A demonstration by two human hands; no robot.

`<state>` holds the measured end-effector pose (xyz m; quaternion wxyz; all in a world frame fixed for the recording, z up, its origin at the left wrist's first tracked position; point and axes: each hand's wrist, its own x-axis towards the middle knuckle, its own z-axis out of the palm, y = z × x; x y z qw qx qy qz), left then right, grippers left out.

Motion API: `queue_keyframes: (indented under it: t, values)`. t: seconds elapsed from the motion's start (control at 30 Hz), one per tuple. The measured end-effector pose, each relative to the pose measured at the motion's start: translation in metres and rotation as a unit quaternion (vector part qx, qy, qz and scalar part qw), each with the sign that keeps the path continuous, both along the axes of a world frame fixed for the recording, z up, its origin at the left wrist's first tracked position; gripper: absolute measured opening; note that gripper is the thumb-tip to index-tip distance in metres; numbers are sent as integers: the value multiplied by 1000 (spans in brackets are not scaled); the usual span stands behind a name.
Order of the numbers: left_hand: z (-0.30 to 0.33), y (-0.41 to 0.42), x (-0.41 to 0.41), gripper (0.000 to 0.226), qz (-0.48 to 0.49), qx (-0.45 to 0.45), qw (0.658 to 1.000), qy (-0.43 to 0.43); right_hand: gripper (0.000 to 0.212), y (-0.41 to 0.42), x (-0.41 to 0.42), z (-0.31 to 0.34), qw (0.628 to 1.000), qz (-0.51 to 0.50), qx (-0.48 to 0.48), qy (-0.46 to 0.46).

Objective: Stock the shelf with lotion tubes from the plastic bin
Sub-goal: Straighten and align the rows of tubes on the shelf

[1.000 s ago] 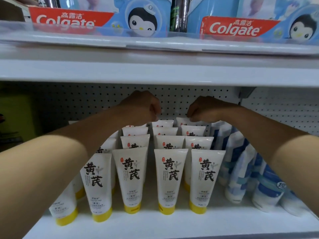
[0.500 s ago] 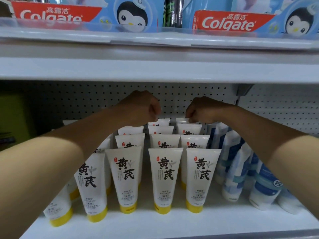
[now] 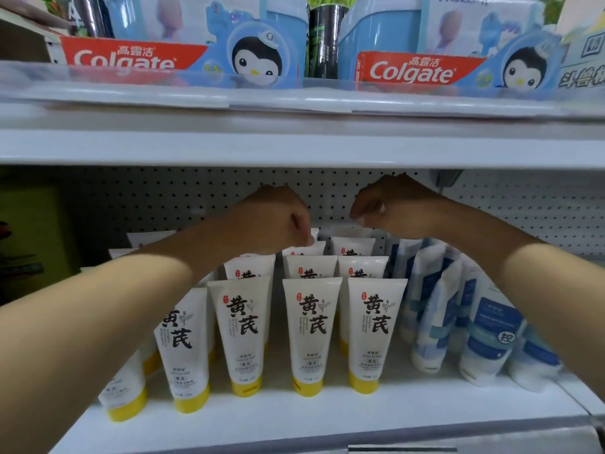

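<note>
On the shelf [image 3: 327,411] our lotion tubes [image 3: 311,332] stand cap-down in rows. Left hand [image 3: 275,221] and right hand [image 3: 389,204] curl over the back row — whether they pinch a tube, we cannot tell. Best lower gently, keeping rows straight.

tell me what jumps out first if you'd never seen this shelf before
Two bare forearms reach in over rows of white lotion tubes with yellow caps, standing cap-down on the lower shelf. The left hand and right hand hang curled over the back rows. Above, red Colgate boxes with a penguin cartoon line the upper shelf; blue-and-white tubes lean at right.
</note>
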<state>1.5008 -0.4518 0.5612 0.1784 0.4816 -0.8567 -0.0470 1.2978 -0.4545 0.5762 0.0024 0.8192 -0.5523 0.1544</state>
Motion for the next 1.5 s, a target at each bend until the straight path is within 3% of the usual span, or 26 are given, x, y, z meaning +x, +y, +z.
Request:
queue_keyframes:
  t: [0.13,0.33,0.4,0.5,0.67,0.83,0.93,1.07,1.27,1.37,1.5]
  values:
    - [-9,8,-3,16,-23,50,996,-64,21,21,-1,-2,999,18,24,20]
    - [-13,10,-5,11,-36,35,993,-105,3,35,-2,-12,993,33,111,31]
    - [-13,10,-5,9,-35,33,993,-111,14,34,-2,-16,993,31,108,40]
    - [-14,10,-3,6,-25,31,994,-100,20,34,-3,-17,994,30,94,52]
    - [-15,11,-1,6,-20,30,995,-93,4,33,-3,-19,994,29,97,44]
    - [-15,11,0,9,-19,41,996,-83,6,36,-5,-16,993,18,116,19]
    - [-16,12,0,10,-17,45,996,-81,14,37,-9,-12,998,-9,60,-16]
    - [-9,12,1,15,-3,57,996,-66,24,26,-8,-13,999,-35,-8,4]
    - [-3,11,9,16,23,2,1000,-21,26,1,7,-20,996,-35,57,57]
    - [-6,9,13,17,7,22,999,24,25,-4,10,-23,993,-38,68,85]
    - [-6,10,17,17,16,-10,1000,11,23,-3,7,-21,993,-34,84,70]
